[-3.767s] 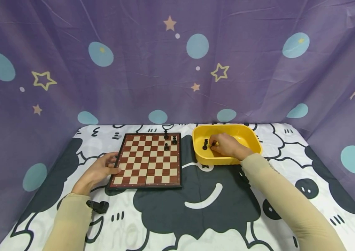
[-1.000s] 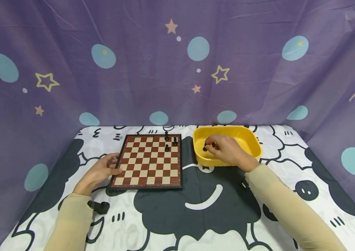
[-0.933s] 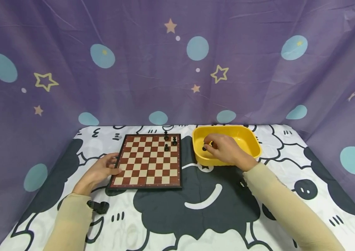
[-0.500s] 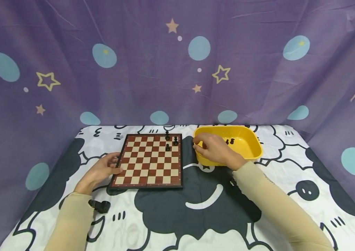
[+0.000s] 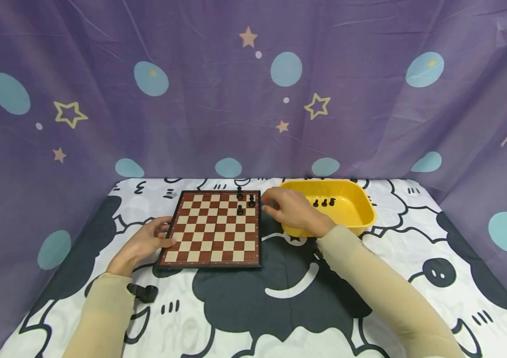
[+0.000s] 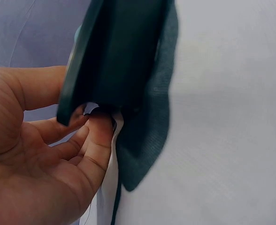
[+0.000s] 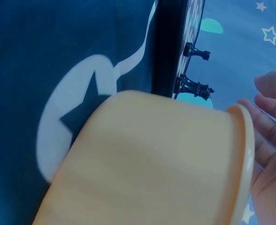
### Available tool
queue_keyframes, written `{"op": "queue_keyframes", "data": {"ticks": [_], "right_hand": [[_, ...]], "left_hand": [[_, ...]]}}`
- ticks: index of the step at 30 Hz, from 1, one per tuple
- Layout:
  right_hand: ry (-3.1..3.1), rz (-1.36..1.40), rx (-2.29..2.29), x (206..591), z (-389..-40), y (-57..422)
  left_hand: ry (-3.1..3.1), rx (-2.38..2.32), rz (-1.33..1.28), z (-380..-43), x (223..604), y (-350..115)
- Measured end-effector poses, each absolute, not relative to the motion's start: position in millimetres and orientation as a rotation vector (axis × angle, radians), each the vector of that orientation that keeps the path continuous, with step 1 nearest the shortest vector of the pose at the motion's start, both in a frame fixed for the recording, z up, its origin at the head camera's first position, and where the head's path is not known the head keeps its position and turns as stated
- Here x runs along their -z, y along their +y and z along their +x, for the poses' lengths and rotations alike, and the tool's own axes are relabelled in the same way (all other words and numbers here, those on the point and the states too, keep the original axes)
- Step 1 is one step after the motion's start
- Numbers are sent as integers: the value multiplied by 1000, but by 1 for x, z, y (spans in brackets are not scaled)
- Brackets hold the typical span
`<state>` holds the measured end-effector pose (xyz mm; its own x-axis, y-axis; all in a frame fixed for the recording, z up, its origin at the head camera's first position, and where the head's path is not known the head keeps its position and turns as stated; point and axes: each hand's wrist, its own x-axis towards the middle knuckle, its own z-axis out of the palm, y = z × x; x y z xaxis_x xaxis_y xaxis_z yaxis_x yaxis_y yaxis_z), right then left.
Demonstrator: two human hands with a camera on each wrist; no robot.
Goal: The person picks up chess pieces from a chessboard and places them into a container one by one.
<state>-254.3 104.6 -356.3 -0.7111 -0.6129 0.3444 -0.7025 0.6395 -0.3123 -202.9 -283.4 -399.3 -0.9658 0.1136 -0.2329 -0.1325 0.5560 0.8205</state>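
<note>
Several illegible marks [image 5: 233,263] on chessboard [image 5: 214,229]

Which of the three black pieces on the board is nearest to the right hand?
The rightmost black piece; the other two stand farther left on the board.

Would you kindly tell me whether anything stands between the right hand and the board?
Nothing visible stands between the right hand and the right edge of the board. Just inside that edge stands a black piece, with two more pieces nearby; the hand may need to avoid them.
</note>
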Motion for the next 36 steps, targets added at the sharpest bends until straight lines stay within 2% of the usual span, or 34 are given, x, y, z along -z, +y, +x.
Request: {"op": "queue_keyframes", "data": {"ticks": [9,36], "right_hand": [[-2696,1133,-697,361,-260,87],[-2915,1145,-504,374,-289,44]], "left_hand": [[2534,-1362,-9,-202,399,-280],[2534,-1374,2,-203,399,-283]]}}
